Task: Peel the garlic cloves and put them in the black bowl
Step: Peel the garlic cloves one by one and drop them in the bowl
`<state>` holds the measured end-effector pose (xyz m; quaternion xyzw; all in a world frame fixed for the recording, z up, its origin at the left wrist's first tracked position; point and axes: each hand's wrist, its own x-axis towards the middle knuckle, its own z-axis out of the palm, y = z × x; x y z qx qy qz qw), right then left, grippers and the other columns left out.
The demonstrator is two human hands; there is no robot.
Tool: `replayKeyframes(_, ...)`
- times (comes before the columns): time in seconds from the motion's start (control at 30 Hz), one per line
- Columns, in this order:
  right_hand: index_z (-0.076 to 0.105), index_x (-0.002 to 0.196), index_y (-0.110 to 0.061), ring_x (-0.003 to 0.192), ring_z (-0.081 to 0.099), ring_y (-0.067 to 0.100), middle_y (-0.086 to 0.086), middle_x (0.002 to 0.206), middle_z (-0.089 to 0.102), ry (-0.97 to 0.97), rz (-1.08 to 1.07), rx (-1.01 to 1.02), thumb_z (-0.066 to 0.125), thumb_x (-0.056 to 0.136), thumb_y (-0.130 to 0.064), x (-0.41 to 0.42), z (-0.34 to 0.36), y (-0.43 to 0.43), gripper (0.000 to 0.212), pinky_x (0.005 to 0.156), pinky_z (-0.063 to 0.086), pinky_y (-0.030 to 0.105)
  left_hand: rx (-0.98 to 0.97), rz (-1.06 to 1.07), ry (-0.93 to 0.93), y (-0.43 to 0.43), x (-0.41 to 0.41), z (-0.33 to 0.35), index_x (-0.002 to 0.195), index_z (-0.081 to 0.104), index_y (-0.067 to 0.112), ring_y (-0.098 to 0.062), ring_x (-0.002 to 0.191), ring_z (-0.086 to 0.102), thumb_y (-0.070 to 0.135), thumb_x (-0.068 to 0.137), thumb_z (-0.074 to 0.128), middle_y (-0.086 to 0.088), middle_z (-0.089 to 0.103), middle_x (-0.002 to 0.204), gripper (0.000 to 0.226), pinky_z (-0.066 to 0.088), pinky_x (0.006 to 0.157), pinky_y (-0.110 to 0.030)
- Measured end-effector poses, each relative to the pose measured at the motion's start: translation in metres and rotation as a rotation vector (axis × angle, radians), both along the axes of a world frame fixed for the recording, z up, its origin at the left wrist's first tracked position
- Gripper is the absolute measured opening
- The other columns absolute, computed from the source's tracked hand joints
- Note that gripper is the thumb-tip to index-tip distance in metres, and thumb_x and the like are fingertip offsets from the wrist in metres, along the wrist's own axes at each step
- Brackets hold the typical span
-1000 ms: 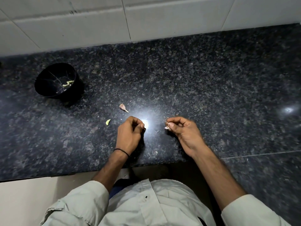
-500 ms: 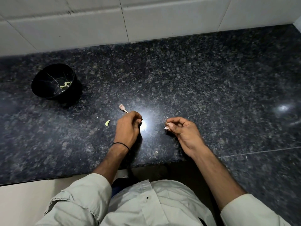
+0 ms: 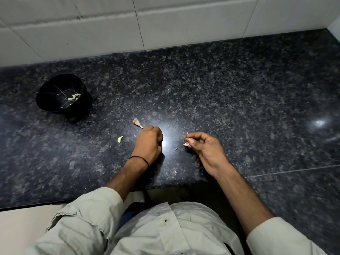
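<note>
The black bowl is set well left of the left hand across open countertop; that hand, curled with any contents hidden, has been moved forward to the stem scrap, while a garlic clove is kept pinched by the right hand.

1. Table: dark speckled stone, polished, v. glossy, w/ bright light glare.
2. Tiles: white, smooth, low sheen; thin grout lines.
3. Bowl: black, glossy inside, prob. plastic; fine pale scratch-like lines.
4. Shirt: pale cloth, matt, creased.
5. Band: thin black cord, matt.
6. Clove: smooth, bare, yellow-green.
7. Garlic: dry papery skin, pinkish-white.
8. Stalk: dry, rough-looking.
</note>
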<state>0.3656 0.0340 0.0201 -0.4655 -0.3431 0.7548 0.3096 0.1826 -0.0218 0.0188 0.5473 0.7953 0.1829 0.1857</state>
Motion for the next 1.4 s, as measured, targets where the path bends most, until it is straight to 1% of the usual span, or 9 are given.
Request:
replayKeyframes(0.13,0.070,0.091,-0.005,0.077,0.065,0.011,0.007,0.086,0.071,0.011,-0.002,0.000,0.060,0.090,0.013,0.005,0.000,0.001,0.020,0.066,0.055,0.016,0.024,0.021,-0.135,-0.010,0.024,0.001,0.066,0.056,0.014,-0.026,0.071,0.057,-0.008,0.073,0.051,-0.006,0.063,0.076,0.023,0.046,0.069,-0.039)
replayKeyframes(0.4,0.069,0.091,-0.004,0.075,0.066,0.008,0.005,0.084,0.071,0.009,-0.009,0.013,0.059,0.090,0.014,0.013,0.000,0.002,0.020,0.068,0.056,0.016,0.045,0.047,-0.115,-0.013,0.041,-0.002,0.082,0.069,0.012,-0.022,0.082,0.060,0.005,0.087,0.064,-0.006,0.067,0.086,0.009,0.035,0.069,-0.023)
replayKeyframes(0.5,0.070,0.090,-0.004,0.075,0.067,0.008,0.005,0.083,0.072,0.012,-0.006,0.018,0.060,0.089,0.014,0.014,-0.002,0.001,0.020,0.067,0.055,0.016,0.062,0.006,-0.090,-0.012,0.047,0.000,0.085,0.070,0.011,-0.027,0.083,0.062,0.008,0.088,0.065,-0.008,0.068,0.087,0.007,0.044,0.073,-0.033)
replayKeyframes(0.6,0.070,0.090,-0.005,0.076,0.067,0.008,0.005,0.083,0.072,0.012,-0.008,0.018,0.061,0.089,0.013,0.014,-0.003,0.001,0.021,0.067,0.055,0.017,0.017,-0.049,-0.007,-0.011,0.055,0.004,0.091,0.067,0.008,-0.034,0.085,0.060,0.005,0.090,0.059,-0.012,0.063,0.093,0.009,0.045,0.074,-0.041)
replayKeyframes(0.8,0.070,0.090,-0.006,0.076,0.067,0.008,0.003,0.082,0.073,-0.001,-0.016,0.023,0.060,0.090,0.013,0.013,-0.003,0.000,0.021,0.067,0.055,0.017,-0.131,-0.223,0.273,-0.007,0.070,0.014,0.115,0.052,0.003,-0.033,0.110,0.049,-0.007,0.090,0.045,-0.015,0.050,0.116,0.028,0.042,0.085,-0.038)
replayKeyframes(0.87,0.070,0.091,-0.005,0.075,0.067,0.008,0.004,0.083,0.072,-0.004,-0.029,0.021,0.060,0.090,0.013,0.012,-0.001,-0.001,0.021,0.066,0.055,0.017,-0.144,-0.221,0.227,-0.003,0.067,0.014,0.111,0.053,0.003,-0.033,0.107,0.050,-0.005,0.087,0.051,-0.015,0.051,0.114,0.025,0.041,0.080,-0.036)
replayKeyframes(0.97,0.069,0.091,-0.004,0.072,0.066,0.007,0.004,0.080,0.071,-0.006,-0.061,0.013,0.058,0.090,0.015,0.012,0.002,-0.004,0.022,0.065,0.055,0.016,-0.097,-0.114,0.005,0.000,0.055,0.013,0.089,0.058,0.008,-0.034,0.087,0.057,-0.001,0.082,0.055,-0.013,0.058,0.096,0.012,0.035,0.066,-0.032)
replayKeyframes(1.03,0.068,0.091,-0.004,0.069,0.066,0.006,0.003,0.078,0.070,-0.004,-0.084,0.005,0.057,0.090,0.016,0.013,0.003,-0.006,0.022,0.065,0.055,0.015,-0.041,0.004,-0.143,-0.005,0.043,0.015,0.077,0.057,0.013,-0.030,0.078,0.058,-0.003,0.080,0.053,-0.010,0.062,0.085,0.017,0.040,0.067,-0.034)
replayKeyframes(1.4,0.068,0.091,-0.006,0.072,0.064,0.006,0.002,0.079,0.070,-0.001,-0.247,-0.052,0.056,0.092,0.013,0.000,0.016,-0.044,0.023,0.069,0.054,0.013,0.075,0.039,-0.429,-0.043,-0.003,0.018,0.077,0.059,0.016,-0.003,0.067,0.057,0.000,0.090,0.057,0.006,0.064,0.069,0.021,0.039,0.061,-0.009)
